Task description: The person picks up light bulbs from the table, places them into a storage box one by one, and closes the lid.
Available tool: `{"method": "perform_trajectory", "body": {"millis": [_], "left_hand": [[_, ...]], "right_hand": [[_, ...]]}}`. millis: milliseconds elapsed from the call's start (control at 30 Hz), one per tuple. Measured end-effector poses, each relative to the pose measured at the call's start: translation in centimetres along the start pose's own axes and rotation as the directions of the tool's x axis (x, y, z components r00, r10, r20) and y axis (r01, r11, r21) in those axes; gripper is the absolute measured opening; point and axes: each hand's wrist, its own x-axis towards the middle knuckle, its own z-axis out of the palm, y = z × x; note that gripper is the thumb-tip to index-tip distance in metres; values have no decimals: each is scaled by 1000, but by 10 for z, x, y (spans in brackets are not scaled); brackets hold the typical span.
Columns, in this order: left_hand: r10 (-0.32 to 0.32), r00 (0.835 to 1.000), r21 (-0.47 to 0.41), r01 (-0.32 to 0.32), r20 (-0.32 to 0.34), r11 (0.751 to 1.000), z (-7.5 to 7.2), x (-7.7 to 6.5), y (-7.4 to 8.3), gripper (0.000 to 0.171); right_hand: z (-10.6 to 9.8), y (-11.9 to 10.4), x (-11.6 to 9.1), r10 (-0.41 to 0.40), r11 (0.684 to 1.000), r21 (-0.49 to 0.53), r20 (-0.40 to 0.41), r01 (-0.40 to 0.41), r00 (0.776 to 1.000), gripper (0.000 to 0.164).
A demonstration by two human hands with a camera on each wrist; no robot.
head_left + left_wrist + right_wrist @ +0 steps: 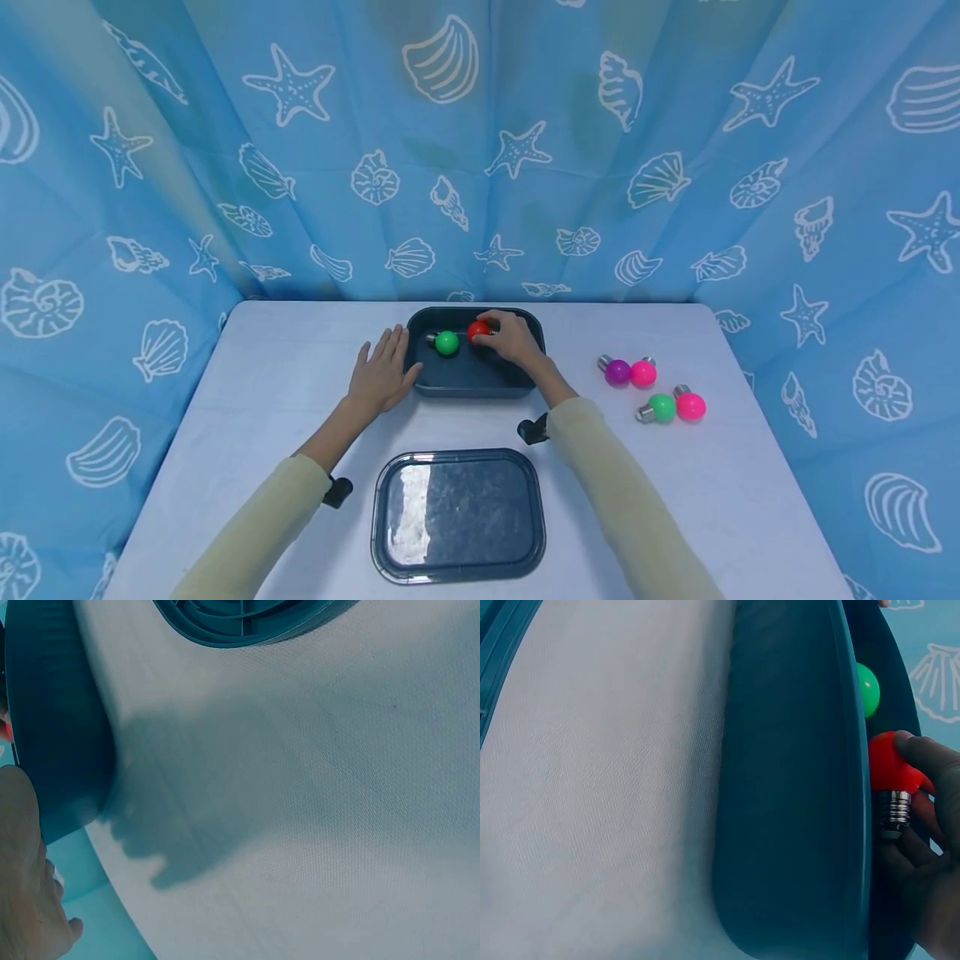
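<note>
My right hand reaches into a dark blue plastic box and pinches a red light bulb between thumb and fingers. In the right wrist view, the red bulb's metal screw base hangs below its round end, just behind the box rim. A green light bulb lies inside the box to the left, its base pointing left. Against the box's left end rests my left hand, fingers straight and thumb at the wall. In the left wrist view, that hand shows only in part beside the box.
A dark blue lid lies on the white table in front of the box. To the right are a purple bulb, a pink bulb, another green bulb and another pink bulb. A blue seashell curtain hangs behind.
</note>
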Motion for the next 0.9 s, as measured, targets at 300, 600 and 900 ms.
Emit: {"method": "perform_trajectory", "body": {"millis": [300,600,900], "left_hand": [[4,1000,-18,-4,16,1000,-4,-2,1,73],[-1,1000,-17,1,18,1000,-1,0,-1,73],[4,1000,-7,-3,9,1000,-2,-1,0,75]], "right_hand": [[6,3,2,29,999,20,15,-29,999,45],[13,2,3,47,998,39,16,-47,999,45],[17,2,2,35,999,35,30,-36,999,43]]}}
